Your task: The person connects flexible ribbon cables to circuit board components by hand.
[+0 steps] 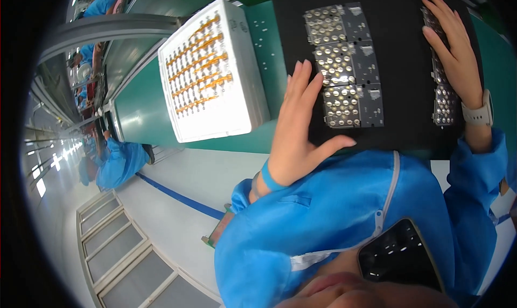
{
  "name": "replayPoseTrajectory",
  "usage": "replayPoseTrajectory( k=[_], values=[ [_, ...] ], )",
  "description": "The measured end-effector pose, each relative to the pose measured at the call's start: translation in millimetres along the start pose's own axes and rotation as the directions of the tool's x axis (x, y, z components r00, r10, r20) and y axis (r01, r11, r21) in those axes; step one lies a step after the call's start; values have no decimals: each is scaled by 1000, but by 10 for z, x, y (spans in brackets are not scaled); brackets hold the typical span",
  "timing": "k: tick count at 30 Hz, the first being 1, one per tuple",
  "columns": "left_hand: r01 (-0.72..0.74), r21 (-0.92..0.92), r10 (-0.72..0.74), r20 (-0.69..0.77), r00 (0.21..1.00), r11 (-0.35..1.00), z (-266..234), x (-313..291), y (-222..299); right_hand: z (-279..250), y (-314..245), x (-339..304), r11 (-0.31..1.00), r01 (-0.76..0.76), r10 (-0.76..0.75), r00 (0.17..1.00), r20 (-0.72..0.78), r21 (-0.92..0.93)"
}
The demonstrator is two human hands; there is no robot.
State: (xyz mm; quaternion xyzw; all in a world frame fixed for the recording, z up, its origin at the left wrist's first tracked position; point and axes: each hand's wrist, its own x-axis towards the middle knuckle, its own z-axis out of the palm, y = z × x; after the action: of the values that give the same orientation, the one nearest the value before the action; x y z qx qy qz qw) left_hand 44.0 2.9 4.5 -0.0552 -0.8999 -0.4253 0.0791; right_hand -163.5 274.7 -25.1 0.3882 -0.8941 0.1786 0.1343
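Observation:
A panel of three joined black circuit boards [369, 65], its left half crowded with round silver parts, lies on a black mat [406, 49]. Beside its left edge rests my left hand [299, 127], fingers stretched and thumb spread; whether the fingertips touch the boards I cannot tell. My right hand [456, 52] lies with straight fingers over a second panel of boards [445, 106] near the mat's right side. Its palm and fingers hide part of that panel. Neither hand is closed around anything.
Left of the mat, a white foam tray [212, 127] holds rows of small orange and silver parts. Small white bits [262, 38] dot the green tabletop [140, 111]. A phone [401, 257] lies against my blue jacket. At far left, a person in blue [121, 162] is by the bench.

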Motion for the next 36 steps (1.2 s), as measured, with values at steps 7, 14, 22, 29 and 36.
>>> replayPoseTrajectory(
  k=[7, 14, 22, 29, 36],
  values=[
    [374, 405, -146, -493, 858, 834, -1149, -364, -446, 38, 0, 10, 998, 4, -2, 1000, 25, -55],
    [234, 434, -212, -99, 972, 870, -1481, -136, -577, 36, 51, -18, 999, 14, -14, 1000, -13, -35],
    [267, 374, -245, -107, 964, 888, -1553, -171, -669, 52, 73, -17, 999, 16, -16, 1000, -4, -33],
    [177, 435, -125, -145, 982, 883, -1449, -183, -658, 67, 66, -35, 998, 15, -15, 1000, -1, -62],
    [203, 407, -156, -146, 977, 890, -1502, -233, -672, 54, 52, -18, 999, 12, -12, 1000, 2, -35]
  ],
)
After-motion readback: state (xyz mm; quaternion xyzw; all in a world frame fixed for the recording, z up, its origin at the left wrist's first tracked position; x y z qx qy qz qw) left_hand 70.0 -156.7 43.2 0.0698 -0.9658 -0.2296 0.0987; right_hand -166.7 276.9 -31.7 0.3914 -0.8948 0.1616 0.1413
